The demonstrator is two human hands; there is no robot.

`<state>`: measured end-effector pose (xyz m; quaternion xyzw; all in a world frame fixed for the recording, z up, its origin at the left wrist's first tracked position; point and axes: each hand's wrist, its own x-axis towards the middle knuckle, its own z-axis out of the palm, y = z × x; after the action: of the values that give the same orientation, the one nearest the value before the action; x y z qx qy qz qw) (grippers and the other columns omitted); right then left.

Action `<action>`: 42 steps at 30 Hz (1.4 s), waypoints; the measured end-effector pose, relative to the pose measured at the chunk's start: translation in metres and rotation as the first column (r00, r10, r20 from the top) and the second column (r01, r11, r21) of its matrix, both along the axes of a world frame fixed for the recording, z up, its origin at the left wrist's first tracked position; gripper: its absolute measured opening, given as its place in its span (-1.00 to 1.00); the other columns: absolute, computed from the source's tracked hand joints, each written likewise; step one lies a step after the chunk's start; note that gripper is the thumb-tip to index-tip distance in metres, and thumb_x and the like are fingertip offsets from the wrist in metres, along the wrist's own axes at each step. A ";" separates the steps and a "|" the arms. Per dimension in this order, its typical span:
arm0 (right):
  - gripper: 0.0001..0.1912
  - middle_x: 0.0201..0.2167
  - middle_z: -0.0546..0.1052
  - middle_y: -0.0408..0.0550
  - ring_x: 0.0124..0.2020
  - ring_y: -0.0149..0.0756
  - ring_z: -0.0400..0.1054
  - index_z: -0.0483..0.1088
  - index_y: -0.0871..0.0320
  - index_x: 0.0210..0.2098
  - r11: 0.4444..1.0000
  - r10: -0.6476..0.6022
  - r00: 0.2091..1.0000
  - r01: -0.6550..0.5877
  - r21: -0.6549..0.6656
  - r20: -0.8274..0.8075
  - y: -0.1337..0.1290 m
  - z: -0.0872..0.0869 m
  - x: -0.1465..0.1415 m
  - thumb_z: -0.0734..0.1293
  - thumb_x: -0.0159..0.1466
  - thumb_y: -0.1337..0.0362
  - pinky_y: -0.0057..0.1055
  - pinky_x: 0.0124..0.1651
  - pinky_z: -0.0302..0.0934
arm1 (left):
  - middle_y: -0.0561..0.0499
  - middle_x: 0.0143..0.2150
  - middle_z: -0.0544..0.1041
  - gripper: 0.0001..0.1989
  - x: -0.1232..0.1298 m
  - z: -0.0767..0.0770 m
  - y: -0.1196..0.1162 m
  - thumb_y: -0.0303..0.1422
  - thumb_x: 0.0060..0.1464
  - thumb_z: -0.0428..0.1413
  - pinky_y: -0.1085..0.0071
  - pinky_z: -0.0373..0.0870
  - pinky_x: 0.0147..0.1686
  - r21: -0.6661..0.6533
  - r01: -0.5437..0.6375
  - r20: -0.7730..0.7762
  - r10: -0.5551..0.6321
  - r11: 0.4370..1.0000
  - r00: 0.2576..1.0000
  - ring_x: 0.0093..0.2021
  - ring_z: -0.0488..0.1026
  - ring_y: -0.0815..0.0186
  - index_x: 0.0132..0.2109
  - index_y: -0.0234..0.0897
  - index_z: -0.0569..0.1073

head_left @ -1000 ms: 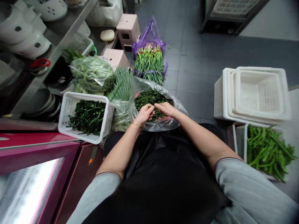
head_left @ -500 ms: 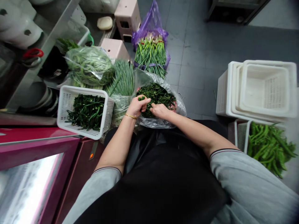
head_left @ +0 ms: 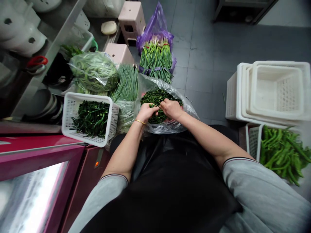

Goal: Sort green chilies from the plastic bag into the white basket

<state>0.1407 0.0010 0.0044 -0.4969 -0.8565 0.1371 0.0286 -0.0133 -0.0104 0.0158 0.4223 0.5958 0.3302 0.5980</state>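
Observation:
My left hand (head_left: 146,112) is closed around dark green chili peppers (head_left: 152,105), their tips showing by the thumb. Close against it, my right hand (head_left: 171,108) pinches at a thin stem end, partly hidden by its own fingers. Both hands are above an open clear plastic bag (head_left: 188,105) that holds a heap of thin dark green chilies with stems (head_left: 155,95). To the left, a white perforated basket (head_left: 112,118) contains more dark green chilies (head_left: 91,118).
Long green onions (head_left: 127,82) and a bagged green vegetable (head_left: 94,71) lie behind the basket. Scallions in a purple bag (head_left: 156,58) lie ahead. On the right are stacked white baskets (head_left: 232,94) and lighter green peppers (head_left: 284,149). Pink stools (head_left: 119,53) stand at the back left.
My hands have come together; the right hand has risen from the heap in the bag to the chilies in my left hand. My left hand has turned and lowered slightly.

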 end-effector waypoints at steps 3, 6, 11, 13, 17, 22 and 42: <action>-0.57 -0.24 0.57 0.26 -0.17 -0.05 0.47 0.53 0.30 -0.22 0.978 0.094 0.985 -0.064 -0.198 0.144 -0.019 -0.022 -0.015 0.19 0.31 0.07 -0.33 -0.22 0.25 | 0.16 -0.72 0.31 -0.78 -0.014 0.004 -0.001 -0.35 -0.19 0.20 0.57 0.03 -0.73 -0.003 -0.112 0.118 0.112 0.994 0.987 -0.75 0.15 0.51 -0.49 -0.29 0.27; -0.67 -0.19 0.58 0.24 -0.12 -0.06 0.47 0.53 0.27 -0.20 0.957 0.042 0.985 0.009 -0.292 0.168 -0.018 -0.034 -0.019 0.25 0.25 0.16 -0.35 -0.19 0.28 | 0.13 -0.64 0.40 -0.72 -0.022 0.006 -0.002 -0.33 -0.22 0.24 0.56 0.18 -0.68 -0.036 -0.064 0.224 0.071 0.997 0.972 -0.68 0.31 0.44 -0.39 -0.27 0.28; -0.80 -0.27 0.59 0.19 -0.18 -0.06 0.47 0.53 0.26 -0.36 0.927 -0.172 0.970 0.218 -0.306 0.172 0.019 -0.010 0.025 0.34 0.12 0.24 -0.34 -0.22 0.32 | 0.24 -0.73 0.19 -0.69 -0.020 0.001 -0.004 -0.30 -0.25 0.30 0.60 -0.06 -0.74 -0.014 -0.099 0.224 0.100 0.995 0.969 -0.76 0.08 0.55 -0.44 -0.29 0.31; -0.83 -0.43 0.58 0.12 -0.32 -0.13 0.48 0.48 0.25 -0.47 0.890 -0.257 0.966 0.247 -0.382 0.025 0.029 0.003 0.043 0.36 0.12 0.24 -0.36 -0.30 0.33 | 0.24 -0.74 0.14 -0.71 -0.015 -0.003 -0.004 -0.31 -0.25 0.32 0.59 -0.11 -0.74 -0.026 -0.082 0.192 0.086 0.996 0.978 -0.76 0.04 0.56 -0.45 -0.31 0.35; -0.80 -0.69 0.45 -0.12 -0.64 -0.37 0.36 0.36 0.20 -0.53 0.688 -0.560 0.769 0.225 -0.690 -0.308 0.027 0.004 0.044 0.38 0.14 0.25 -0.47 -0.54 0.29 | 0.18 -0.70 0.26 -0.71 0.007 -0.014 -0.002 -0.27 -0.20 0.33 0.56 -0.12 -0.74 -0.058 0.010 0.046 -0.008 0.998 0.999 -0.76 0.04 0.57 -0.36 -0.37 0.48; -0.75 -0.68 0.43 -0.20 -0.68 -0.44 0.33 0.30 0.19 -0.49 0.521 -0.764 0.491 0.088 -0.849 -0.418 0.014 -0.017 0.026 0.42 0.13 0.20 -0.48 -0.57 0.32 | 0.08 -0.61 0.42 -0.77 0.021 -0.031 0.001 -0.30 -0.12 0.28 0.56 -0.08 -0.75 -0.109 0.045 0.022 -0.043 0.993 0.999 -0.75 0.13 0.54 -0.34 -0.37 0.48; -0.62 -0.03 0.43 0.21 -0.12 -0.11 0.37 0.34 0.25 0.00 0.999 0.026 0.998 -0.028 0.024 0.049 -0.011 -0.005 0.002 0.15 0.36 0.11 -0.37 -0.23 0.16 | 0.11 -0.62 0.38 -0.72 -0.017 0.002 0.003 -0.32 -0.16 0.24 0.60 0.07 -0.73 -0.202 -0.281 0.392 0.340 0.938 0.855 -0.67 0.31 0.48 -0.45 -0.31 0.26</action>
<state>0.1431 -0.0099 -0.0002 -0.4881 -0.8651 0.1147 0.0118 -0.0305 -0.0074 0.0180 0.1967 0.5342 0.4638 0.6788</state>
